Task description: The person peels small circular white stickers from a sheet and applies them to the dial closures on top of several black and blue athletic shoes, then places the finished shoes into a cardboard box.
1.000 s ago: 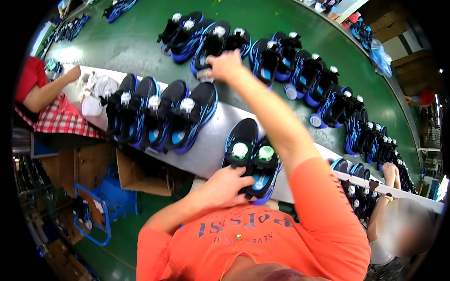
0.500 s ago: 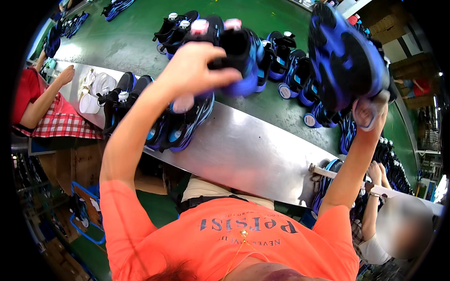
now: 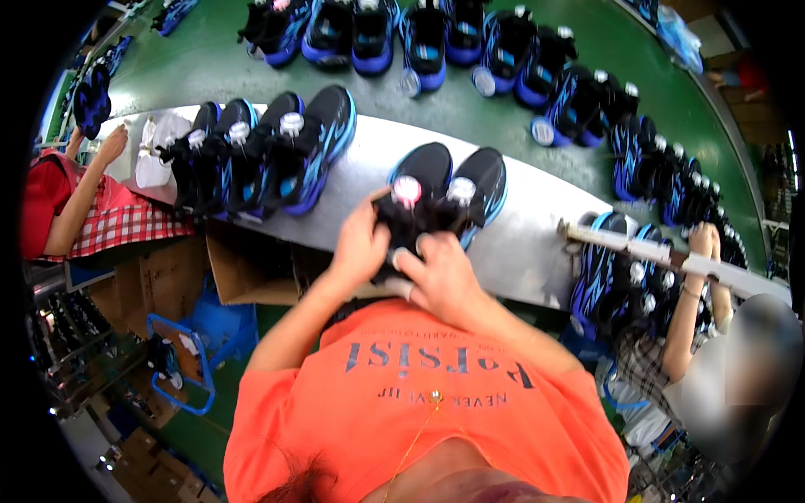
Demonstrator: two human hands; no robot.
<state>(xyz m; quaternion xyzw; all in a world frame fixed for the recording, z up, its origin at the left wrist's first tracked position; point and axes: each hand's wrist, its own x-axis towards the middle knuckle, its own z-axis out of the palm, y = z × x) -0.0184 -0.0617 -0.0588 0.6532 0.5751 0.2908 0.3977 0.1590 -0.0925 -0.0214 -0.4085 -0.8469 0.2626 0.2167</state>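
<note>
On the steel ledge (image 3: 528, 243) in front of me stand two black-and-blue sneakers, toes pointing away. The left sneaker (image 3: 426, 165) has a round pink-and-white tag (image 3: 407, 191) over its laces; the right sneaker (image 3: 484, 174) bears a white tag (image 3: 460, 191). My left hand (image 3: 360, 243) is closed round the left side of the left sneaker's collar. Bent fingers of my right hand (image 3: 442, 272) press at the same shoe's heel opening, with pale covers on some fingertips. My hands partly hide the heel, and what the fingertips pinch inside is not visible.
More sneakers (image 3: 323, 117) line the ledge to my left. Several others (image 3: 423, 46) stand on the green surface (image 3: 210, 71) beyond. A metal bar (image 3: 625, 243) crosses the ledge at right. One co-worker in red (image 3: 54, 197) is at left, another (image 3: 671, 360) at right.
My right hand has come down from the raised shoe at right, and my left hand has drawn back from the far shoes. Both now meet at a pair on the ledge.
</note>
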